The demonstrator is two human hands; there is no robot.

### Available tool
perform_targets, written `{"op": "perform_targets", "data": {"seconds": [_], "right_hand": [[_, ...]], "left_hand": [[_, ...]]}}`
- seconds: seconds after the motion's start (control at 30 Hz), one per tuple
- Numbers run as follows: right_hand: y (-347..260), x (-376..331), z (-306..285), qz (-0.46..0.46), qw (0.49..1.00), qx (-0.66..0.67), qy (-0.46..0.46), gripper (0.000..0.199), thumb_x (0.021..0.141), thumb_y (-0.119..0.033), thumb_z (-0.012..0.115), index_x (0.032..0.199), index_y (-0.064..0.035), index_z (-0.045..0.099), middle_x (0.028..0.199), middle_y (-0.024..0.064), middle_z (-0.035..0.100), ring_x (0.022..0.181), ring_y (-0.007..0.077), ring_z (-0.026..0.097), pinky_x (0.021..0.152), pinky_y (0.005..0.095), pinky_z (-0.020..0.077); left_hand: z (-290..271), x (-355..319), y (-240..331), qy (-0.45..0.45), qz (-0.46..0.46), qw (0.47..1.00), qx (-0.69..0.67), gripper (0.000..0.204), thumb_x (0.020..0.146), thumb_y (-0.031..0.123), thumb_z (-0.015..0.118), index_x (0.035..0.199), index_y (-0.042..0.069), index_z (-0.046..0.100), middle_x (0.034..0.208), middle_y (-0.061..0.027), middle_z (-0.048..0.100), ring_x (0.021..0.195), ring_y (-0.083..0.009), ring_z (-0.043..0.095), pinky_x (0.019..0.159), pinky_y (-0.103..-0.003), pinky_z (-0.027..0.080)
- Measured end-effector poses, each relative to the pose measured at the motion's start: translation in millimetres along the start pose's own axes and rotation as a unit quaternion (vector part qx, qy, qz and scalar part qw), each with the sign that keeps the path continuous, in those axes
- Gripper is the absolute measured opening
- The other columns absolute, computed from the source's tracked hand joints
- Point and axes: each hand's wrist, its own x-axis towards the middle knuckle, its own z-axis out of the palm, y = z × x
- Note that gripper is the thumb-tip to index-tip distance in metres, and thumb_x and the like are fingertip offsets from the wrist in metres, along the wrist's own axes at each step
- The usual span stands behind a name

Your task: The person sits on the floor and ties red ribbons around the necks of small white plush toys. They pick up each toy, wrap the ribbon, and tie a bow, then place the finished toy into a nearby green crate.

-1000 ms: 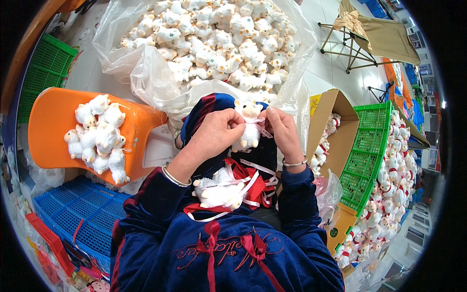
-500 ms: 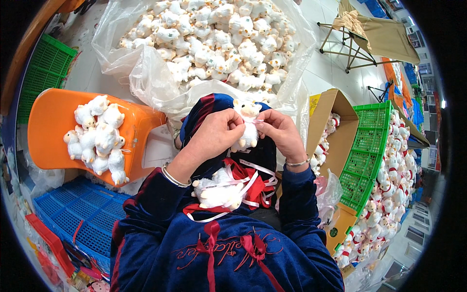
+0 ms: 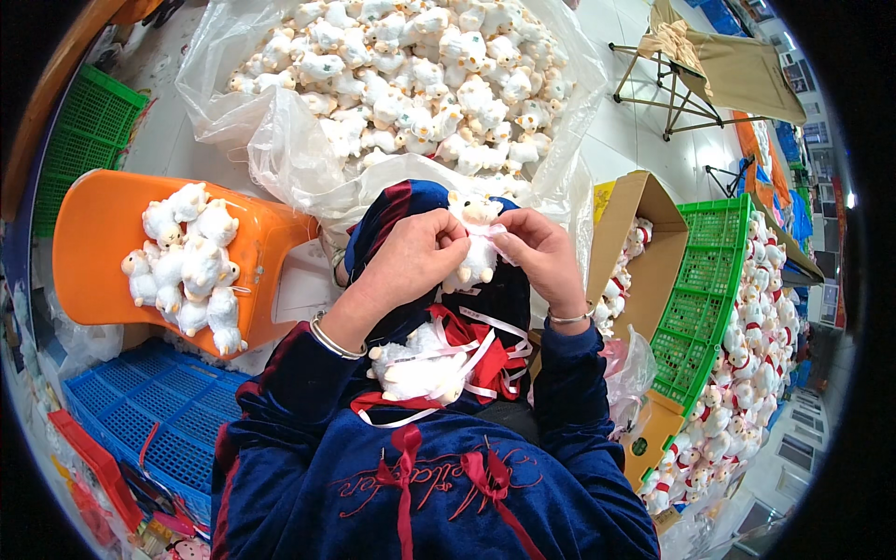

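Note:
A small white plush animal [image 3: 477, 265] with a pale head stands upright above my lap, between my two hands. Pale pink ribbon [image 3: 491, 230] goes round its neck. At the toy's left side my left hand [image 3: 415, 257] is closed in a pinch by the neck; the fingertips hide what is in it. My right hand [image 3: 544, 254] pinches the ribbon at the right side. Another white plush toy [image 3: 422, 375] lies on my lap among red cloth strips [image 3: 462, 329] and pale printed ribbons [image 3: 479, 362].
Ahead, a clear plastic bag [image 3: 289, 149] holds a heap of white plush toys. Several more lie on an orange stool [image 3: 89, 257] at left, above a blue crate [image 3: 149, 392]. At right stand a cardboard box [image 3: 653, 233] and a green crate [image 3: 695, 317] with toys beside it.
My right hand has shifted slightly, and more pink ribbon shows at its fingertips beside the toy's neck. The left hand and the toy stay nearly still.

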Motion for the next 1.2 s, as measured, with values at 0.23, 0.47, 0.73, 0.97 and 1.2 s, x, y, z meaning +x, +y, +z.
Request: {"op": "perform_targets", "data": {"seconds": [0.23, 0.47, 0.73, 0.97, 1.2], "right_hand": [[12, 4, 5, -0.011, 0.999, -0.035, 0.023, 0.015, 0.099, -0.014, 0.068, 0.094, 0.0001, 0.068, 0.081, -0.0037, 0.065, 0.073, 0.0027, 0.054, 0.063, 0.0199, 0.0437], [14, 2, 13, -0.019, 0.999, -0.037, 0.019, 0.017, 0.099, -0.015, 0.068, 0.094, 0.0014, 0.068, 0.08, -0.0038, 0.064, 0.073, 0.003, 0.054, 0.063, 0.0201, 0.0432], [18, 3, 19, -0.03, 0.998, -0.041, 0.033, 0.02, 0.099, -0.016, 0.068, 0.094, 0.003, 0.068, 0.079, -0.0028, 0.064, 0.072, 0.0044, 0.054, 0.063, 0.0219, 0.0448], [19, 2, 23, -0.025, 0.997, -0.054, 0.05, 0.02, 0.098, -0.016, 0.068, 0.095, 0.0041, 0.068, 0.078, -0.002, 0.064, 0.072, 0.0047, 0.055, 0.064, 0.0224, 0.0458], [19, 2, 25, -0.022, 0.996, -0.062, 0.053, 0.021, 0.098, -0.016, 0.068, 0.094, 0.0046, 0.068, 0.078, -0.001, 0.065, 0.071, 0.0052, 0.055, 0.064, 0.0228, 0.0462]], "left_hand": [[-9, 2, 1, -0.063, 0.019, 0.997, 0.032, 0.024, 0.092, 0.019, 0.067, 0.092, -0.005, 0.067, 0.075, -0.0079, 0.068, 0.067, -0.0125, 0.063, 0.063, -0.03, 0.052], [-14, 15, 8, -0.015, -0.06, 0.995, 0.082, 0.03, 0.096, 0.026, 0.068, 0.092, -0.004, 0.07, 0.075, -0.0048, 0.068, 0.066, -0.0099, 0.059, 0.062, -0.028, 0.05], [-4, 19, 4, 0.018, 0.029, 0.997, 0.068, 0.033, 0.094, 0.026, 0.067, 0.093, -0.007, 0.069, 0.078, -0.019, 0.071, 0.069, -0.0244, 0.068, 0.068, -0.037, 0.054], [-5, 23, -8, 0.058, 0.025, 0.998, 0.017, 0.029, 0.098, 0.022, 0.063, 0.095, -0.006, 0.068, 0.081, -0.0137, 0.07, 0.071, -0.0214, 0.065, 0.069, -0.034, 0.053], [-11, 17, 15, 0.016, -0.029, 0.993, 0.116, 0.032, 0.097, 0.024, 0.064, 0.089, -0.006, 0.069, 0.078, -0.018, 0.07, 0.069, -0.0236, 0.067, 0.067, -0.037, 0.052]]}}
